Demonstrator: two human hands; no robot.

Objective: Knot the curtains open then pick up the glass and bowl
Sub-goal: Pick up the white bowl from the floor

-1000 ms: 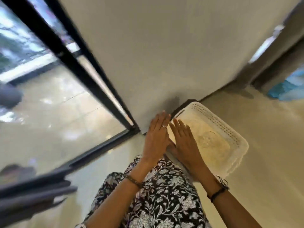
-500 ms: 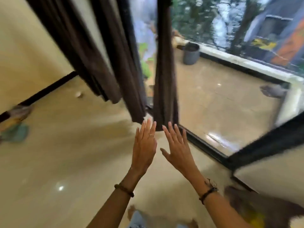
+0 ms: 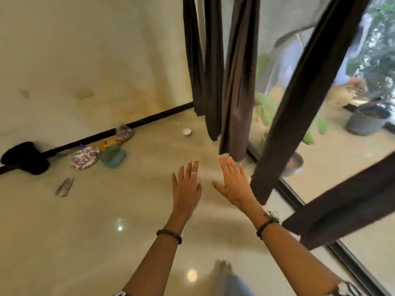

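Note:
Several dark brown curtain strips hang in front of the glass door: two at the far corner (image 3: 210, 67), one in the middle (image 3: 238, 86), and one slanting on the right (image 3: 307, 97). A small white bowl (image 3: 186, 131) sits on the floor below the far strips. My left hand (image 3: 186, 186) and my right hand (image 3: 233, 181) are stretched out flat over the floor with fingers spread, holding nothing. The right hand's fingertips are just below the hem of the middle curtain. No glass is visible.
Shiny beige floor (image 3: 85, 231). By the wall's black skirting lie a black object (image 3: 25, 158), patterned cloth items (image 3: 85, 157), a teal item (image 3: 112, 157) and a small grey thing (image 3: 64, 186). Beyond the glass door stands a grey pot (image 3: 366, 119).
The view has swung from a white basket by a wall to the curtains, then further left, bringing the bowl and floor items into sight. Both hands stay open and outstretched.

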